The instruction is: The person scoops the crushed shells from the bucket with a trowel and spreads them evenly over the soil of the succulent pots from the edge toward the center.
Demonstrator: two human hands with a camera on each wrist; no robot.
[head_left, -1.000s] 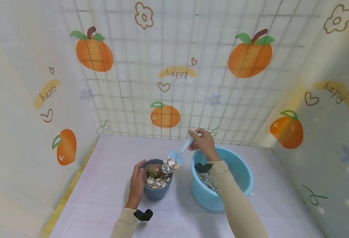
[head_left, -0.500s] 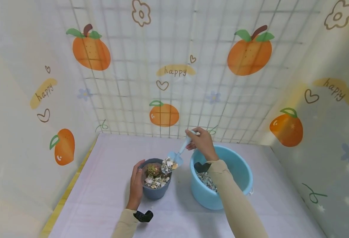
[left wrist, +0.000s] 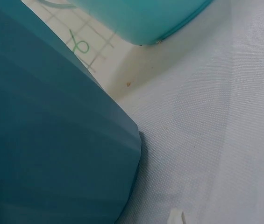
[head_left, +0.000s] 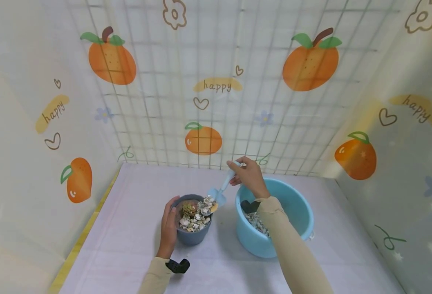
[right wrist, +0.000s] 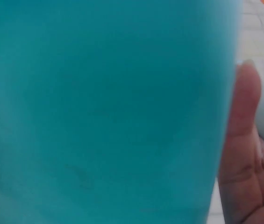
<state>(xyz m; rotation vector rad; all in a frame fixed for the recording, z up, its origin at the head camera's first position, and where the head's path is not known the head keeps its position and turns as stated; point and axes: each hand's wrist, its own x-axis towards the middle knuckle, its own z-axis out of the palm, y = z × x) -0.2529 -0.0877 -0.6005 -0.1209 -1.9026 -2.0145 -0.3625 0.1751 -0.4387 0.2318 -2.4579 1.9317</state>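
Observation:
In the head view a dark grey-blue flower pot [head_left: 193, 237] holds a small rosette succulent [head_left: 190, 208] with pale stone chips around it. My left hand [head_left: 168, 228] grips the pot from its left side, fingers at the rim. In the left wrist view the wall of the pot [left wrist: 52, 126] fills the left. My right hand [head_left: 250, 176] holds a light blue toy shovel [head_left: 220, 197] by the handle, blade tilted down to the left. Stone chips [head_left: 207, 205] lie on the blade, over the pot's right rim. In the right wrist view the right thumb [right wrist: 244, 102] shows.
A light blue bucket [head_left: 254, 241] stands right of the pot, under my right forearm, with grey-white gravel [head_left: 256, 223] inside. A pale cloth [head_left: 142, 192] covers the table. A white wire grid [head_left: 157, 122] behind a printed curtain closes off the back.
The shovel has shifted slightly left and tilted over the pot, and more chips show by the rim. My left hand keeps its hold on the pot. The head view has tilted slightly.

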